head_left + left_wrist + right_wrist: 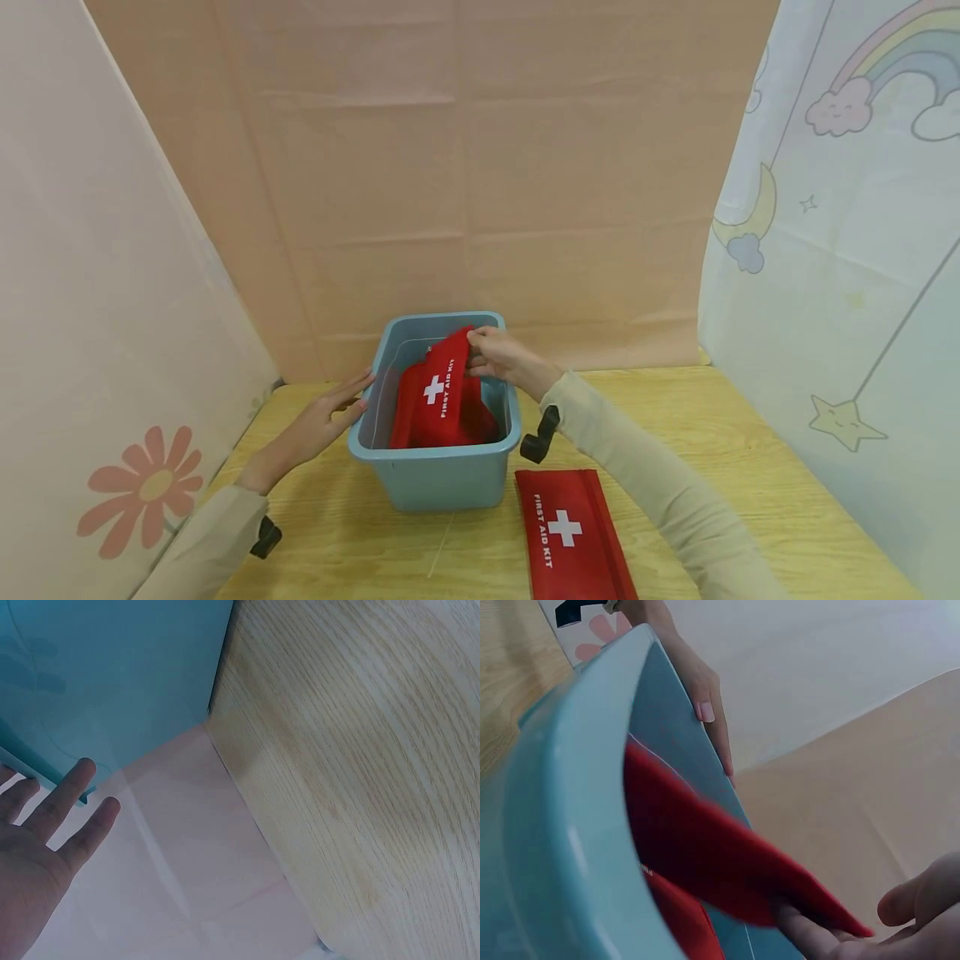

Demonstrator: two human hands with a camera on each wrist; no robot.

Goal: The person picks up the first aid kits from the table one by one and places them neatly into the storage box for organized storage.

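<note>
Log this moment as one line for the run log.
right hand: pinches red first aid pouch in blue bin | left hand: flat against bin side | second pouch: on table

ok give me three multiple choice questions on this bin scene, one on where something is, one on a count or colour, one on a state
1. Where does the second first aid kit lie?
A. on the table in front of the bin
B. inside the bin
C. under the left hand

2. How many red first aid kits show in the head view?
A. one
B. two
C. four

3. What is the right hand doing?
A. lying flat on the table
B. pinching the top edge of the kit in the bin
C. holding nothing in the air

Answers:
1. A, it lies flat on the wooden table near the blue bin.
2. B, one in the bin, one on the table.
3. B, its fingers grip the red pouch, while the left hand touches the bin's side with straight fingers.
</note>
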